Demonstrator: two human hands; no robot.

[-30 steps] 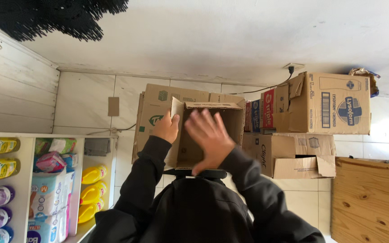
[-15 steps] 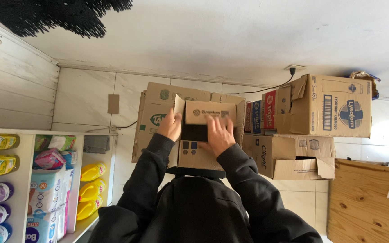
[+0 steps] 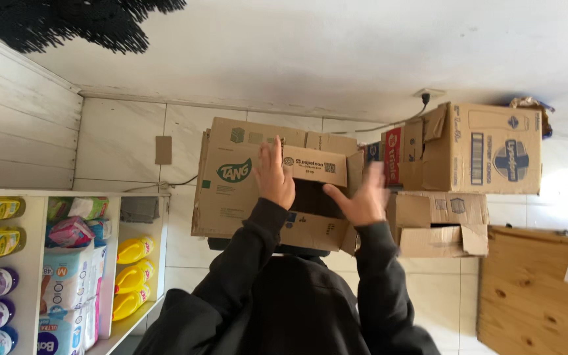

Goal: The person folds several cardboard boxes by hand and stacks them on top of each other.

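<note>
three yellow bottles [image 3: 131, 276] on the white shelf [image 3: 110, 263]. two hands, left hand [image 3: 275, 177] and right hand [image 3: 361, 202]. three cardboard boxes [image 3: 488, 148] visible against the wall; others may be hidden.

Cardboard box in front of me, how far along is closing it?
One long flap is folded across the cardboard box. The left hand lies flat on it; the right hand hovers open beside. Left: the dark opening is not yet covered.
</note>
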